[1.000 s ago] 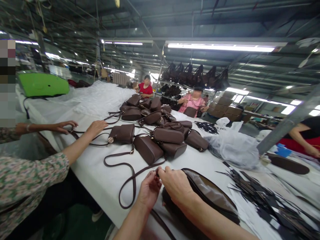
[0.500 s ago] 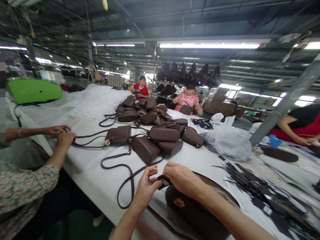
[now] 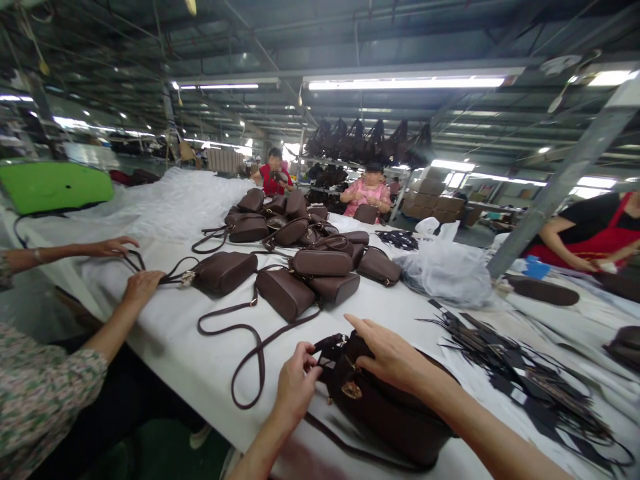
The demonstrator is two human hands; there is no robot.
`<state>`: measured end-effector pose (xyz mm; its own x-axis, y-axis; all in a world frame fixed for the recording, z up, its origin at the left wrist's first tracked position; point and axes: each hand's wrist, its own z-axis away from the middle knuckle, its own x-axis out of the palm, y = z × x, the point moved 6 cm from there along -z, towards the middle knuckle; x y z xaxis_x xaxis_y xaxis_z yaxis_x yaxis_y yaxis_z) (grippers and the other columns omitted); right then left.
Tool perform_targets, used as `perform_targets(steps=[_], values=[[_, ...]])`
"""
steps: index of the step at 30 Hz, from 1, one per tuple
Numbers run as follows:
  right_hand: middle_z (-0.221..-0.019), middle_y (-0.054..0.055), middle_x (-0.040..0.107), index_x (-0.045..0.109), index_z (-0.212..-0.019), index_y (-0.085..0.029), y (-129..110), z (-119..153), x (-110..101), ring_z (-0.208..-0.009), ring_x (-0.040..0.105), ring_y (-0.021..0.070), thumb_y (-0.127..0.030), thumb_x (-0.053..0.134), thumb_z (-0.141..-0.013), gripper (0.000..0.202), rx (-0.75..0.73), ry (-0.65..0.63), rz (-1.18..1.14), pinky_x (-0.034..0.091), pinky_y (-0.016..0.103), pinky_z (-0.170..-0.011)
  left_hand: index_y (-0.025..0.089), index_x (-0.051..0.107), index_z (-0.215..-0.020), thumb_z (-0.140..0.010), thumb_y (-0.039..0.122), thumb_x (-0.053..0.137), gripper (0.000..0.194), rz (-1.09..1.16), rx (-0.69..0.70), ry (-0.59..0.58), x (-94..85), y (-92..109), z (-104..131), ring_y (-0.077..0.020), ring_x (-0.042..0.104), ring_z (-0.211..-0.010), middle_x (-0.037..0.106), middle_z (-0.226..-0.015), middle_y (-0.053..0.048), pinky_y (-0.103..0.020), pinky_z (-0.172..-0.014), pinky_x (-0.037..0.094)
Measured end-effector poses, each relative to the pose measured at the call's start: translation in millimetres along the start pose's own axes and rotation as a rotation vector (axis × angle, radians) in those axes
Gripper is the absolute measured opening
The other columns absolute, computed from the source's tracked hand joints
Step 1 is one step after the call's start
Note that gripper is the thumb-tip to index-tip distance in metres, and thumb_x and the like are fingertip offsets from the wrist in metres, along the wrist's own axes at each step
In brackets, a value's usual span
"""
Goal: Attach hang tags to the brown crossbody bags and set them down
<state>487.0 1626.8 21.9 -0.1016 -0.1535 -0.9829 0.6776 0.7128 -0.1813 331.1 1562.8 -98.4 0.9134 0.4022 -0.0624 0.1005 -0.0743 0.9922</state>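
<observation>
On the front of the dark brown bag (image 3: 395,420), a gold emblem (image 3: 352,391) is too small to read, as is the pale patch on the black tag (image 3: 327,352) at the bag's near-left end. The left hand (image 3: 299,372) pinches the tag's edge between thumb and curled fingertips, its forearm slanting up from the bottom, while the right hand (image 3: 387,350) lies over the bag's top, fingers stretched out and thumb spread apart below them. The bag sits on the white table (image 3: 180,333), in front of the piled bags (image 3: 287,293).
</observation>
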Motion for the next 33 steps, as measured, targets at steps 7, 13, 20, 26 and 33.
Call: perform_targets(steps=[7,13,20,26,33], values=[[-0.118,0.014,0.063,0.043,-0.14,-0.017,11.5,-2.8,5.2,-0.109,0.059,0.0274,-0.01,0.055,-0.072,0.069,-0.031,0.044,-0.036,0.044,0.04,-0.094,0.02,0.052,-0.091,-0.069,0.028,0.059,0.025,0.119,-0.103,-0.143,-27.1,1.2,5.8,-0.0128,0.052,-0.066,0.053,-0.077,0.003,-0.023,-0.063,0.037],[-0.12,0.018,0.061,0.047,-0.137,-0.009,15.1,-3.0,6.5,-0.112,0.058,0.0298,-0.01,0.054,-0.074,0.063,-0.018,0.017,-0.042,0.044,0.041,-0.094,0.019,0.054,-0.111,-0.069,0.019,0.054,0.042,-0.137,-0.175,-0.301,-65.9,-2.8,42.6,-0.011,0.047,-0.06,0.05,-0.073,0.005,-0.023,-0.057,0.034],[-0.122,0.014,0.061,0.045,-0.139,-0.017,8.0,2.2,3.0,-0.112,0.057,0.0277,-0.011,0.055,-0.073,0.066,-0.05,0.029,-0.074,0.044,0.04,-0.096,0.02,0.063,-0.108,-0.08,0.027,0.054,0.03,-0.386,-0.127,-0.398,-82.8,16.9,55.6,-0.0197,0.058,-0.086,0.064,-0.094,-0.004,-0.029,-0.076,0.044],[-0.138,0.015,0.05,0.04,-0.142,-0.016,5.9,15.0,-15.5,-0.123,0.051,0.0267,-0.014,0.063,-0.071,0.074,-0.158,0.122,-0.111,0.043,0.04,-0.103,0.019,0.056,-0.121,-0.077,0.017,0.05,0.045,-0.555,0.21,-0.246,-19.0,29.0,-13.6,-0.026,0.049,-0.121,0.057,-0.129,-0.012,-0.04,-0.105,0.036],[-0.098,0.006,0.068,0.061,-0.102,-0.02,-37.8,85.4,-5.8,-0.084,0.063,0.0154,-0.008,0.038,-0.092,0.027,-0.383,0.401,-0.116,0.051,0.025,-0.075,0.019,0.062,-0.095,-0.07,0.007,0.049,0.031,-0.832,0.132,-0.409,-8.8,10.0,-29.5,-0.0231,0.061,-0.096,0.066,-0.096,-0.007,-0.033,-0.087,0.043]])
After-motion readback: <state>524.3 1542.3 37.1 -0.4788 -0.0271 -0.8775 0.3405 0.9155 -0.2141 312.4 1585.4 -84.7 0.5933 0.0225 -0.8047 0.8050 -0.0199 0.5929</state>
